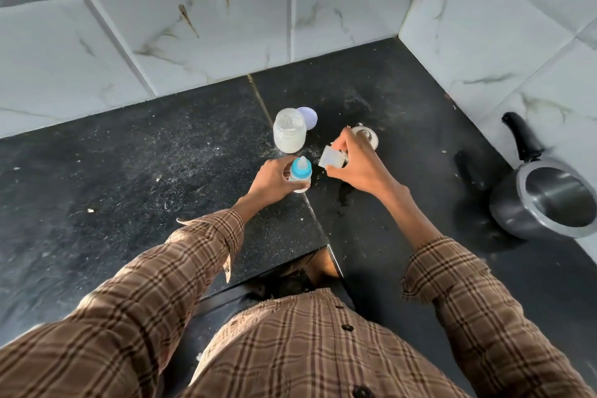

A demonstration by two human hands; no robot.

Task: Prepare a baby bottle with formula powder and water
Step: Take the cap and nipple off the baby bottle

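Note:
A small baby bottle (pixel 301 173) with a blue collar and clear teat stands upright on the black counter. My left hand (pixel 274 178) is wrapped around its body. My right hand (pixel 353 163) holds the translucent bottle cap (pixel 331 158) tilted, just right of the teat and apart from it. Behind the bottle stands an open glass jar (pixel 289 134) with white formula powder in it. Its lilac lid (pixel 308 116) lies just behind the jar. A steel cup (pixel 366 136) sits beyond my right hand, partly hidden by my fingers.
A metal pot (pixel 546 200) with a black handle stands at the right by the tiled wall. White marble-look tiles (pixel 210 26) close off the back and right. The counter's front edge (pixel 268 265) has a notch near my body. White specks dot the counter.

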